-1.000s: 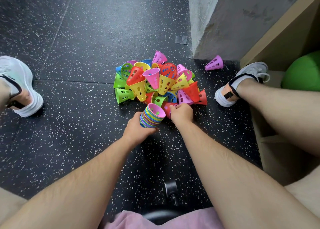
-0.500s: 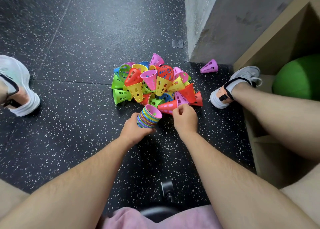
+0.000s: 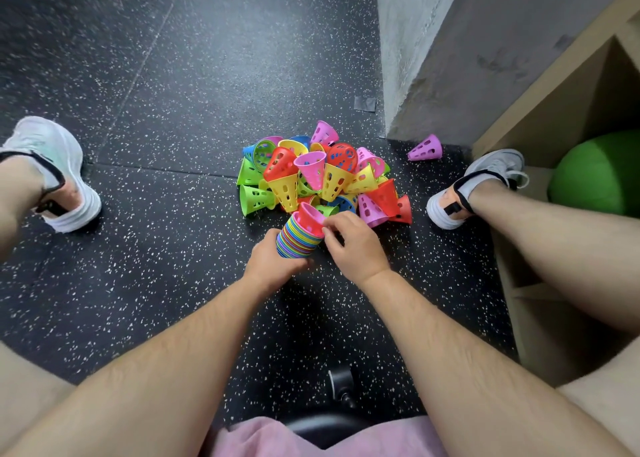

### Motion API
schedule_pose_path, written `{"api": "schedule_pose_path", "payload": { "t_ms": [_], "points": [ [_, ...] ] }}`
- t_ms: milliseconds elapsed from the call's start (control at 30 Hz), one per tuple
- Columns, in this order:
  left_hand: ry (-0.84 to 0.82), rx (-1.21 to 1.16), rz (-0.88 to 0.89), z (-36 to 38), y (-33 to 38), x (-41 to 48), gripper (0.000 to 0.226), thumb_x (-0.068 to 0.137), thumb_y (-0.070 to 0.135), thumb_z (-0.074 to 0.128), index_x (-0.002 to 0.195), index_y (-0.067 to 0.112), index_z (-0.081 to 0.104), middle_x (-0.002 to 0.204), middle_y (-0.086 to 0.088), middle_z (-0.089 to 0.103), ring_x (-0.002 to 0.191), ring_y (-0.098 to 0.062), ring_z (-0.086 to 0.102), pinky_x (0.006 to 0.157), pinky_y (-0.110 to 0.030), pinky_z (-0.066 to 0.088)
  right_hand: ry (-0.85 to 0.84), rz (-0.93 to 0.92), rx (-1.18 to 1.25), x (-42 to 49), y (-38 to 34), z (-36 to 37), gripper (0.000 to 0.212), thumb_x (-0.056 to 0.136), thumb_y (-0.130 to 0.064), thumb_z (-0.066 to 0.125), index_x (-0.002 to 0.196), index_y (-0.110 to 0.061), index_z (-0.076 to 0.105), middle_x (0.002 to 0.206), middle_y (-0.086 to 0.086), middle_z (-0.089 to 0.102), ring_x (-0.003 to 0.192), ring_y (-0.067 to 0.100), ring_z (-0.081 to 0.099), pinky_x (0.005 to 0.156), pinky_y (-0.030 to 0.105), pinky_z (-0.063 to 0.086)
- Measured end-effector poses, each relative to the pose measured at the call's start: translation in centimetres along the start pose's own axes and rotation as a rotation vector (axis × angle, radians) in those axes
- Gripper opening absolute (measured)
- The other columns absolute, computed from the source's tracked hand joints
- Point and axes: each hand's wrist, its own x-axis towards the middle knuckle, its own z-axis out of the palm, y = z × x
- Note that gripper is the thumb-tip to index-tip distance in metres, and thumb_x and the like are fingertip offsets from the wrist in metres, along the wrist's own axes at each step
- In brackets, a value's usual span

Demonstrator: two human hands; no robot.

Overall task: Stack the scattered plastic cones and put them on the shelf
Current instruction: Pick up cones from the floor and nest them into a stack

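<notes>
A pile of coloured perforated plastic cones point(image 3: 322, 176) lies on the dark speckled floor between my feet. My left hand point(image 3: 273, 262) grips the lower end of a tilted stack of nested cones point(image 3: 294, 240) just in front of the pile. My right hand point(image 3: 353, 245) pinches the rim of a red cone point(image 3: 310, 217) that sits in the stack's open top. One purple cone point(image 3: 426, 148) lies apart at the foot of the concrete pillar. The wooden shelf point(image 3: 540, 117) stands at the right.
A grey concrete pillar point(image 3: 450, 41) rises behind the pile. A green ball point(image 3: 599, 172) fills a shelf compartment. My shoes rest at the left point(image 3: 59, 176) and right point(image 3: 485, 183). A black chair base with a caster point(image 3: 341, 387) is under me.
My right hand lifted a red cone out of the pile's near edge and brought it left onto the top of the stack. The left hand kept hold of the stack.
</notes>
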Motion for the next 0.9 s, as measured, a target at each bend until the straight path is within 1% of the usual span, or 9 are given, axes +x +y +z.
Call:
{"api": "schedule_pose_path", "payload": {
  "t_ms": [100, 233, 367, 433, 533, 600, 700, 800, 900],
  "points": [
    [0.025, -0.008, -0.015, -0.6, -0.6, 0.1, 0.074, 0.049, 0.054, 0.084, 0.111, 0.027, 0.055, 0.101, 0.005, 0.069, 0.093, -0.017, 0.068, 0.086, -0.039, 0.057, -0.061, 0.205, 0.212, 0.1, -0.5, 1.1, 0.023, 0.096, -0.014, 0.061, 0.116, -0.015, 0.07, 0.109, -0.003, 0.07, 0.1, 0.009, 0.065, 0.092, 0.027, 0.054],
    [0.039, -0.013, -0.021, -1.3, -1.8, 0.6, 0.069, 0.057, 0.045, 0.09, 0.113, 0.026, 0.055, 0.101, 0.005, 0.069, 0.092, -0.015, 0.067, 0.082, -0.036, 0.055, 0.057, 0.451, 0.282, 1.2, -0.6, 2.3, 0.026, 0.097, -0.019, 0.059, 0.12, -0.015, 0.069, 0.11, -0.004, 0.07, 0.099, 0.006, 0.064, 0.092, 0.025, 0.053],
    [0.041, -0.031, -0.014, -1.6, -2.1, 1.3, 0.065, 0.059, 0.042, 0.09, 0.112, 0.028, 0.055, 0.099, 0.005, 0.068, 0.091, -0.015, 0.067, 0.08, -0.036, 0.056, 0.153, 0.639, 0.241, 3.1, 0.2, 3.4, 0.022, 0.094, -0.026, 0.064, 0.112, -0.014, 0.067, 0.106, 0.0, 0.068, 0.095, 0.013, 0.064, 0.084, 0.027, 0.051],
    [0.025, -0.029, -0.013, -1.7, -2.0, 1.6, 0.065, 0.06, 0.042, 0.09, 0.112, 0.029, 0.054, 0.099, 0.005, 0.067, 0.09, -0.015, 0.067, 0.08, -0.036, 0.056, 0.167, 0.717, 0.21, 3.9, 0.5, 3.8, 0.027, 0.092, -0.032, 0.068, 0.112, -0.016, 0.062, 0.103, -0.001, 0.065, 0.092, 0.014, 0.062, 0.077, 0.026, 0.046],
    [0.014, -0.014, -0.018, -1.8, -2.1, 2.0, 0.069, 0.054, 0.051, 0.088, 0.112, 0.032, 0.055, 0.1, 0.005, 0.067, 0.091, -0.015, 0.067, 0.083, -0.039, 0.058, 0.155, 0.816, 0.243, 4.9, 0.6, 4.3, 0.035, 0.09, -0.034, 0.072, 0.114, -0.015, 0.056, 0.089, -0.006, 0.06, 0.081, 0.011, 0.059, 0.067, 0.023, 0.04],
    [0.011, -0.007, -0.014, -1.8, -2.2, 2.1, 0.068, 0.054, 0.051, 0.088, 0.111, 0.034, 0.054, 0.099, 0.006, 0.067, 0.092, -0.016, 0.066, 0.084, -0.041, 0.058, 0.117, 0.843, 0.227, 5.1, 0.7, 4.9, 0.031, 0.092, -0.032, 0.07, 0.114, -0.013, 0.059, 0.091, -0.006, 0.062, 0.084, 0.013, 0.059, 0.072, 0.024, 0.041],
    [0.01, 0.0, -0.002, -1.7, -2.2, 2.1, 0.065, 0.059, 0.046, 0.09, 0.111, 0.033, 0.054, 0.099, 0.006, 0.066, 0.091, -0.015, 0.066, 0.084, -0.04, 0.058, 0.085, 0.833, 0.159, 4.7, 0.8, 5.5, 0.014, 0.095, -0.022, 0.061, 0.106, -0.015, 0.065, 0.099, -0.002, 0.066, 0.094, 0.019, 0.063, 0.076, 0.026, 0.042],
    [0.011, -0.01, 0.003, -1.6, -2.2, 2.1, 0.063, 0.063, 0.041, 0.092, 0.112, 0.032, 0.053, 0.1, 0.005, 0.066, 0.091, -0.014, 0.066, 0.083, -0.036, 0.056, 0.147, 0.778, 0.076, 3.9, 0.5, 5.3, 0.006, 0.095, -0.02, 0.053, 0.093, -0.02, 0.058, 0.099, -0.001, 0.064, 0.093, 0.021, 0.061, 0.074, 0.029, 0.042],
    [0.001, -0.05, 0.0, -1.7, -2.5, 2.1, 0.066, 0.064, 0.041, 0.092, 0.116, 0.029, 0.053, 0.102, 0.004, 0.067, 0.093, -0.014, 0.067, 0.084, -0.037, 0.057, 0.24, 0.643, -0.049, 2.6, 0.7, 4.2, 0.007, 0.098, -0.021, 0.048, 0.096, -0.019, 0.054, 0.103, -0.003, 0.056, 0.096, 0.019, 0.051, 0.078, 0.032, 0.039]
  ]
}}
